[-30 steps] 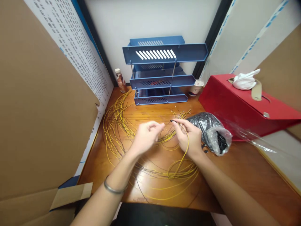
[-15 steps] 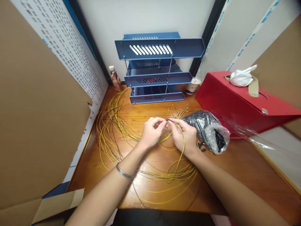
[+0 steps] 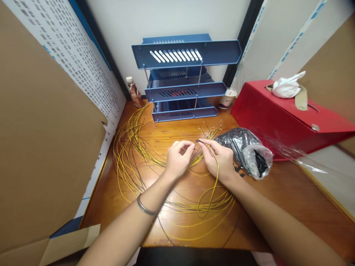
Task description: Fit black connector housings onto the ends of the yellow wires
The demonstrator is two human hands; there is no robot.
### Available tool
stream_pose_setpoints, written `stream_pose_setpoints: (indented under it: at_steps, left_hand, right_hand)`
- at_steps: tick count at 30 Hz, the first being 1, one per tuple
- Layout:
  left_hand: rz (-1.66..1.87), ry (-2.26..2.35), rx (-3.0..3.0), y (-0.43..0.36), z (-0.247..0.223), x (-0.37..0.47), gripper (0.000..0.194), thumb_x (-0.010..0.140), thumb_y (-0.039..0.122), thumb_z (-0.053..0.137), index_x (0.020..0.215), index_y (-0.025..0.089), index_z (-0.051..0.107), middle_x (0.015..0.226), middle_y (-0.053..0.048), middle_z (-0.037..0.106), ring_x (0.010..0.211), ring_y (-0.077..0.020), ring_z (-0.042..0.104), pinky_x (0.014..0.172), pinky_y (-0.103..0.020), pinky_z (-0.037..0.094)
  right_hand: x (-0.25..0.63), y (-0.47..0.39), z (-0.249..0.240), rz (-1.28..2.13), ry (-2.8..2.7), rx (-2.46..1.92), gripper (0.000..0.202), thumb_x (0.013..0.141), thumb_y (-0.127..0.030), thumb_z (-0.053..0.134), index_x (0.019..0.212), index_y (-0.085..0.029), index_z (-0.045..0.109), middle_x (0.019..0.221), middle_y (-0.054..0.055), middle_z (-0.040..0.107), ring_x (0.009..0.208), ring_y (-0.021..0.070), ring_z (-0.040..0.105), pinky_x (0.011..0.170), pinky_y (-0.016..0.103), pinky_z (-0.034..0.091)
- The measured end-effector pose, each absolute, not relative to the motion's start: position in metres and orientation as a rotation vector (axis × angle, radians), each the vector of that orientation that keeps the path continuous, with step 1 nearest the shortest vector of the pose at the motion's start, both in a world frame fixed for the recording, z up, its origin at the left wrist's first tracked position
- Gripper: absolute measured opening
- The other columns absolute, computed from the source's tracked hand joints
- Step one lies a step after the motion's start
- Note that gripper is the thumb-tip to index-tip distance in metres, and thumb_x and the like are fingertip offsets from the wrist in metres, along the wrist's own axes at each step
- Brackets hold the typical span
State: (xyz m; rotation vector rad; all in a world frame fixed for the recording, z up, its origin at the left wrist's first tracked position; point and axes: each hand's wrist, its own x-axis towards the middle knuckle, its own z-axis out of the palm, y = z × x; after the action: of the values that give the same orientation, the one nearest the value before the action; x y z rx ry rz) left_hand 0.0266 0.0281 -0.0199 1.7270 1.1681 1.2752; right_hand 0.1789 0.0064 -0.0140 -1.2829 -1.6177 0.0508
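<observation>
My right hand (image 3: 219, 159) pinches a yellow wire (image 3: 217, 170) between thumb and forefinger. A small black piece (image 3: 198, 140) sits at the end, by those fingertips. To its left, my left hand (image 3: 179, 158) is closed in a pinch, with thumb and forefinger tips together a little apart from the black piece. Whatever those tips hold, if anything, is too small to make out. Looped yellow and dark wires (image 3: 133, 147) spread over the table around and beneath both hands. Their bunched ends with small metal tips (image 3: 210, 130) lie just beyond my right hand.
A plastic bag of black pieces (image 3: 235, 142) lies right of my right hand, with loose black pieces (image 3: 239, 169) beside it. Behind stand a blue tray rack (image 3: 185, 90), a bottle (image 3: 135, 92) and a paper cup (image 3: 227, 99). A red box (image 3: 263, 122) is at right, cardboard (image 3: 50, 129) at left.
My left fingertips have drawn slightly left, away from the black piece. My right hand keeps its grip on the wire. The camera view has shifted a little.
</observation>
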Motion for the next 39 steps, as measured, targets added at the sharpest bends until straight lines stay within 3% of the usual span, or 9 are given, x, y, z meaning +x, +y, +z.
stream_pose_setpoints:
  at_steps: [11, 23, 30, 34, 39]
  left_hand:
    - [1.298, 1.135, 1.749, 0.023, -0.015, 0.020, 0.017, 0.091, 0.029, 0.063, 0.086, 0.018, 0.075, 0.085, -0.005, 0.075, 0.081, -0.0176, 0.067, 0.079, -0.029, 0.051]
    - [1.270, 1.141, 1.799, 0.021, -0.015, 0.017, 0.015, 0.089, 0.030, 0.064, 0.088, 0.018, 0.074, 0.086, -0.006, 0.075, 0.078, -0.0176, 0.068, 0.074, -0.028, 0.052]
    - [1.281, 1.125, 1.718, 0.020, -0.017, 0.019, 0.017, 0.089, 0.030, 0.064, 0.086, 0.017, 0.074, 0.084, -0.006, 0.076, 0.077, -0.0170, 0.069, 0.075, -0.028, 0.054]
    - [1.279, 1.098, 1.656, 0.019, -0.016, 0.020, 0.017, 0.089, 0.029, 0.064, 0.087, 0.016, 0.075, 0.086, -0.007, 0.077, 0.080, -0.0181, 0.071, 0.081, -0.029, 0.055]
    - [1.307, 1.091, 1.540, 0.018, -0.015, 0.021, 0.018, 0.088, 0.030, 0.066, 0.087, 0.015, 0.075, 0.086, -0.008, 0.077, 0.079, -0.0177, 0.071, 0.080, -0.028, 0.056]
  right_hand:
    - [0.167, -0.003, -0.016, 0.083, -1.633, -1.249, 0.017, 0.092, -0.021, 0.062, 0.099, -0.013, 0.076, 0.054, -0.002, 0.064, 0.040, 0.0089, 0.048, 0.047, 0.023, 0.041]
    - [0.167, -0.005, -0.014, 0.176, -1.525, -1.295, 0.017, 0.090, -0.027, 0.064, 0.095, -0.016, 0.077, 0.050, -0.004, 0.059, 0.037, 0.0077, 0.039, 0.044, 0.023, 0.037]
    - [0.170, -0.004, -0.017, 0.120, -1.585, -1.278, 0.020, 0.091, -0.029, 0.063, 0.094, -0.016, 0.078, 0.044, -0.007, 0.045, 0.038, 0.0086, 0.036, 0.044, 0.025, 0.034]
    - [0.171, -0.002, -0.018, 0.060, -1.664, -1.218, 0.020, 0.092, -0.026, 0.062, 0.098, -0.015, 0.077, 0.046, -0.005, 0.052, 0.037, 0.0088, 0.041, 0.044, 0.024, 0.037]
    - [0.177, 0.002, -0.015, 0.027, -1.692, -1.193, 0.019, 0.093, -0.027, 0.062, 0.098, -0.018, 0.077, 0.067, 0.003, 0.074, 0.044, 0.0113, 0.058, 0.053, 0.024, 0.050]
